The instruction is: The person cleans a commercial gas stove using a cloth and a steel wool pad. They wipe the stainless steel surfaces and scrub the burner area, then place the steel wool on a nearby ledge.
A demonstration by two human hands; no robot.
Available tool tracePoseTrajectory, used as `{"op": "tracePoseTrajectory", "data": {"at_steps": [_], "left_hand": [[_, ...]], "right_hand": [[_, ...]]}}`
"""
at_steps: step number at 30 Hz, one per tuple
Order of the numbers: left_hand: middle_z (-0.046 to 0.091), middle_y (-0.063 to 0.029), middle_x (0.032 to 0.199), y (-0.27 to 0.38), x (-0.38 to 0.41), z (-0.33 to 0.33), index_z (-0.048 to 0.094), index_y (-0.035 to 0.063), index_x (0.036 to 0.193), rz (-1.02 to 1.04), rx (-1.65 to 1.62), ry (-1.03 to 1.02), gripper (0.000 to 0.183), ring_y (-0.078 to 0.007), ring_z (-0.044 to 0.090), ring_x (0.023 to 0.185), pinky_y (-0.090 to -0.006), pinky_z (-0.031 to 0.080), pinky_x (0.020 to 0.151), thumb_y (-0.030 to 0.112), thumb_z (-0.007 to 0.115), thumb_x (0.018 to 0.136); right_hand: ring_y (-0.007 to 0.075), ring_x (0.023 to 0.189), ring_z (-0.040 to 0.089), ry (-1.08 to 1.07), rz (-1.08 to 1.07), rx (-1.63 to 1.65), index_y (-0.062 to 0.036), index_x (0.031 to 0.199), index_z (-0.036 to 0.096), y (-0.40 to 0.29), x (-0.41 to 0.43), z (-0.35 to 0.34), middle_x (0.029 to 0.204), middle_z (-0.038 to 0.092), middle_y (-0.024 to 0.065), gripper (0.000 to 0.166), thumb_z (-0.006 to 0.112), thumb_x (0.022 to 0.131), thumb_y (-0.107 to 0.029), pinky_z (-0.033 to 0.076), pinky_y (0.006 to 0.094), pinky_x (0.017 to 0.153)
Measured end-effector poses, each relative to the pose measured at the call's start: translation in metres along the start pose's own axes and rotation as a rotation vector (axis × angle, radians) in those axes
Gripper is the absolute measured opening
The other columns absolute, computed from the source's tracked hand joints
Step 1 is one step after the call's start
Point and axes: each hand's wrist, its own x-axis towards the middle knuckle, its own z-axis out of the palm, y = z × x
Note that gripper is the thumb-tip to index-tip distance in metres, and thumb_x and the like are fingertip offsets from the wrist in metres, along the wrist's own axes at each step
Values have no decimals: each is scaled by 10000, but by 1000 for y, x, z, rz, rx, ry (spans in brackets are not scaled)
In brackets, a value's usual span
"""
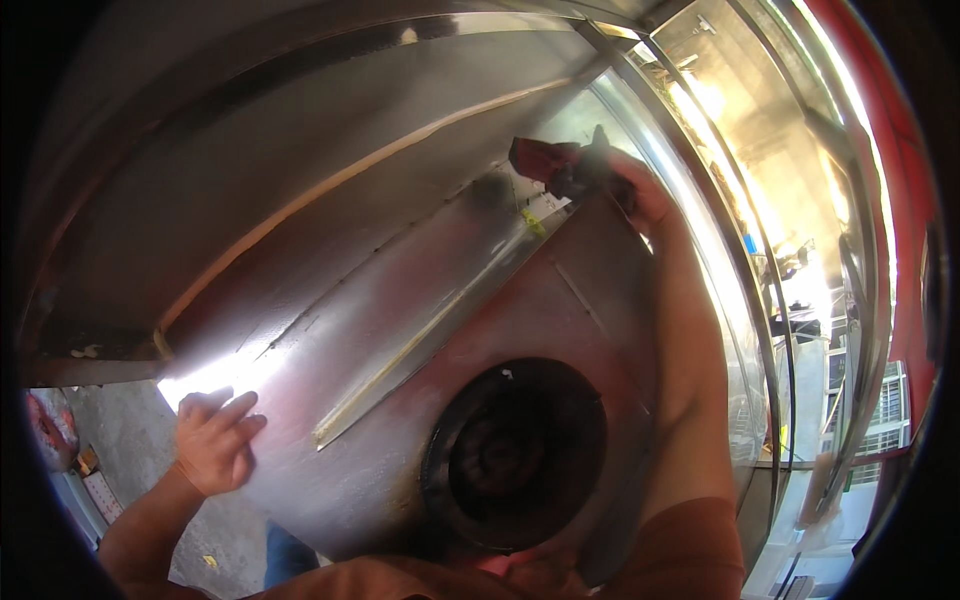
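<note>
Before me is a shiny metal sheet panel [367, 409] with reddish reflections. My left hand [217, 442] lies at its lower left edge, fingers spread and touching the metal, holding nothing. At the upper right my right hand [645, 187] is closed around a red-and-black hand tool [544, 159]. Its exact kind is unclear because it is dark and blurred. The tool is near the upper end of a long metal strip [427, 337] with a yellowish edge. A small yellow-green patch [534, 222] shows there. Low on the panel is a round black fitting [517, 454] with concentric rings.
A tan strip [337, 180] curves across a dark metal wall [225, 165] on the left. Metal frame bars [739, 247] rise along the right, with bright light behind them. Grey floor [195, 536] shows at lower left, beside several items and a box [101, 495].
</note>
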Motion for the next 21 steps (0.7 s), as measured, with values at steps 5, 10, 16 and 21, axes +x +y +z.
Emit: {"op": "tracePoseTrajectory", "data": {"at_steps": [5,10,16,21], "left_hand": [[606,-50,1128,14,22,-17,640,146,930,-16,23,51,362,-282,530,1012,-419,368,799,91,548,585],[613,-37,1114,9,23,-18,649,155,912,9,18,73,356,-274,540,1018,-414,386,769,105,560,571],[618,-18,1108,7,23,-20,663,160,906,1,-15,103,363,-262,542,1012,-409,408,773,114,564,560],[618,-10,1116,3,23,-20,670,160,906,-6,-53,97,372,-260,540,1009,-409,407,801,125,562,551]], "right_hand": [[140,799,588,191,10,-845,-44,953,642,-14,29,-35,870,627,48,213,602,847,-225,474,290,710],[140,636,590,109,503,-934,-68,929,674,0,67,-21,766,642,36,261,626,805,-293,484,286,611],[198,843,623,-145,435,-1439,-29,989,681,19,94,32,914,675,92,341,616,808,-311,468,325,778],[193,917,598,2,383,-1093,-22,1061,649,-1,95,77,993,665,105,352,601,807,-261,444,316,838]]}}
